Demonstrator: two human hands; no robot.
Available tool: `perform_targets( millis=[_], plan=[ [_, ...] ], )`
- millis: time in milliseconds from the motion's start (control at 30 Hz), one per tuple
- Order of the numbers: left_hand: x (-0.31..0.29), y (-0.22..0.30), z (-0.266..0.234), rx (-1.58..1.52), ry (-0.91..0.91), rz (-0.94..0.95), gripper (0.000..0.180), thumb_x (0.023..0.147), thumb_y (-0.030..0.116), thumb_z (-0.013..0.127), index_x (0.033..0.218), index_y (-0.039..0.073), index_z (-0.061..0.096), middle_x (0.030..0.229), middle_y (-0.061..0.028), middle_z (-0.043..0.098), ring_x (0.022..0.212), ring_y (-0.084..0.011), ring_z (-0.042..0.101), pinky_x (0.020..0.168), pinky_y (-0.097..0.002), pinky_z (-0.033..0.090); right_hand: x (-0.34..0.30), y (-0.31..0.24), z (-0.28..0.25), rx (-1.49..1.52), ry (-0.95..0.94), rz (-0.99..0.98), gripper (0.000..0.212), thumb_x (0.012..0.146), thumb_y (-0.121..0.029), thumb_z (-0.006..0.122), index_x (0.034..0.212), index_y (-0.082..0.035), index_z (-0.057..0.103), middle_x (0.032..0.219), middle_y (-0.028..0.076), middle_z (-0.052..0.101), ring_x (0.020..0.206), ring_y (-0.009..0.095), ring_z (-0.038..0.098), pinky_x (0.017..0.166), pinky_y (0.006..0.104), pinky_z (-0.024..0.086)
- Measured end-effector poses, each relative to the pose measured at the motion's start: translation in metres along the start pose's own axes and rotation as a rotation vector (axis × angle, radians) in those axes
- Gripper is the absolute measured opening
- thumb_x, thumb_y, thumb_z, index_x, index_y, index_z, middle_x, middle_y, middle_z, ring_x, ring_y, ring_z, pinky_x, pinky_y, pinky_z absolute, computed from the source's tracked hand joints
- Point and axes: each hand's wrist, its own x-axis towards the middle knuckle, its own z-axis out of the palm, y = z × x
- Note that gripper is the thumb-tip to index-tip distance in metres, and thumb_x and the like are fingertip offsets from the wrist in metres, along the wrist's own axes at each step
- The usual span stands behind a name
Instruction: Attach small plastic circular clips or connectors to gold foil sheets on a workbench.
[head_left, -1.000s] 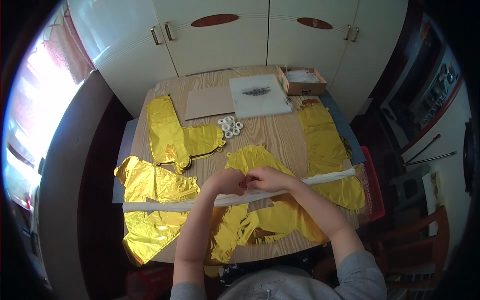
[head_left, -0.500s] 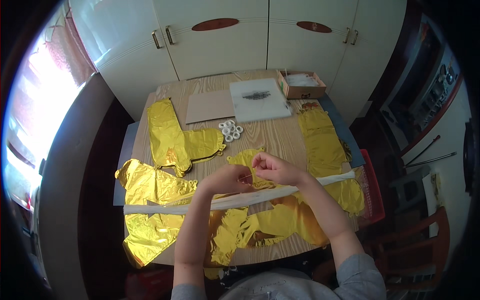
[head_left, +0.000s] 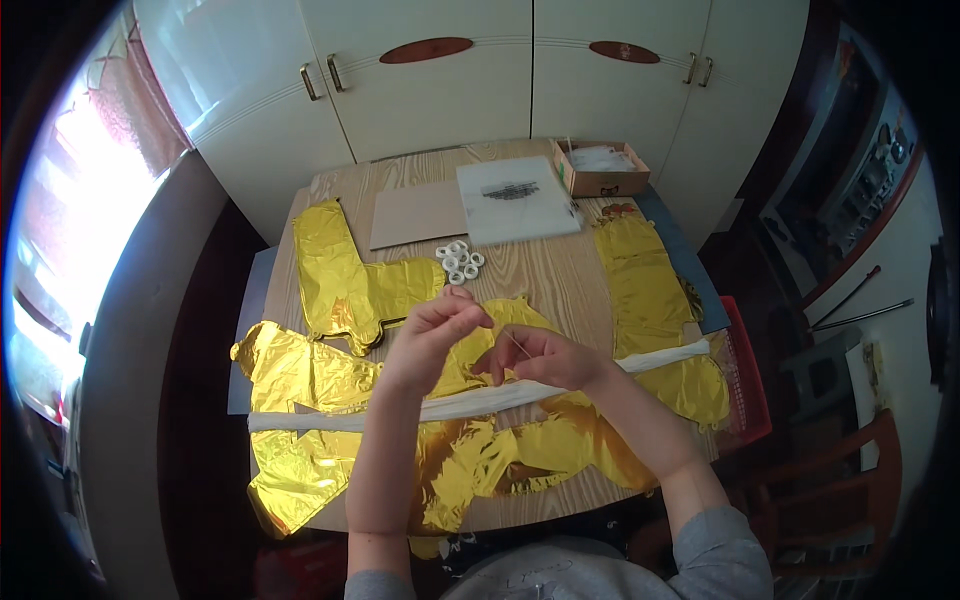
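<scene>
You have two hands above the middle of the wooden counter. Your left hand is raised, its grip pressed together at thumb and forefinger near the top, pinching something too fine to make out. Your right hand sits just to the right of it, fingers curled in, its grip closed on a thin thread that shows as a pale line running up between the two hands.

Below both hands, one long white strip lies across the counter from left to right, passing under your right wrist and running on to the right edge. Under and around it lie gold foil balloons, deflated: I count about five pieces. One lies far left, one at the left, one near left, one long piece at the right, and one crumpled at the near edge under your forearms; where one ends and the next begins is hard to tell there.

Beyond your left hand, just beside the fingertips, sits one small cluster of white rings, about eight. Farther off lie one brown cardboard sheet, one white plastic bag, and one open cardboard box at the far right corner.
</scene>
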Motion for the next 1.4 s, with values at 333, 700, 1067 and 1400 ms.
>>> perform_targets(
  millis=[333,700,1067,1400],
  plan=[
    [-0.007,0.024,0.012,0.335,-0.100,-0.059,0.008,0.077,0.010,0.066,0.081,0.004,0.068,0.069,-0.0006,0.045,0.068,-0.0106,0.044,0.063,-0.0246,0.040,0.006,0.003,0.013,0.076,0.124,0.034,0.040,0.082,-0.008,0.055,0.119,-0.007,0.040,0.118,0.003,0.045,0.116,0.015,0.041,0.100,0.0312,0.031],
    [-0.008,0.015,0.016,0.752,-0.042,0.137,0.009,0.075,0.011,0.066,0.082,0.005,0.066,0.084,-0.0012,0.048,0.086,-0.0134,0.044,0.075,-0.0261,0.038,0.011,-0.004,0.034,0.124,0.112,-0.079,0.025,0.081,-0.019,0.063,0.099,-0.008,0.052,0.097,0.000,0.050,0.091,0.009,0.046,0.086,0.0269,0.037],
    [-0.007,0.037,-0.002,-0.470,0.223,0.009,0.020,0.086,0.007,0.050,0.102,-0.003,0.057,0.093,-0.0095,0.062,0.081,-0.0097,0.052,0.075,-0.0217,0.040,-0.001,-0.026,0.011,-0.037,0.240,0.098,0.025,0.095,-0.021,0.039,0.083,-0.003,0.052,0.052,-0.002,0.040,0.049,0.007,0.046,0.067,0.0306,0.050],
    [-0.010,0.026,-0.001,0.739,0.002,0.093,0.007,0.075,0.006,0.057,0.073,0.002,0.062,0.074,-0.0052,0.060,0.073,-0.0153,0.053,0.062,-0.0287,0.042,-0.020,-0.063,0.001,-0.370,0.526,-0.198,0.019,0.091,-0.016,0.046,0.086,-0.002,0.058,0.061,-0.002,0.049,0.052,0.004,0.044,0.048,0.0196,0.036]
  ],
)
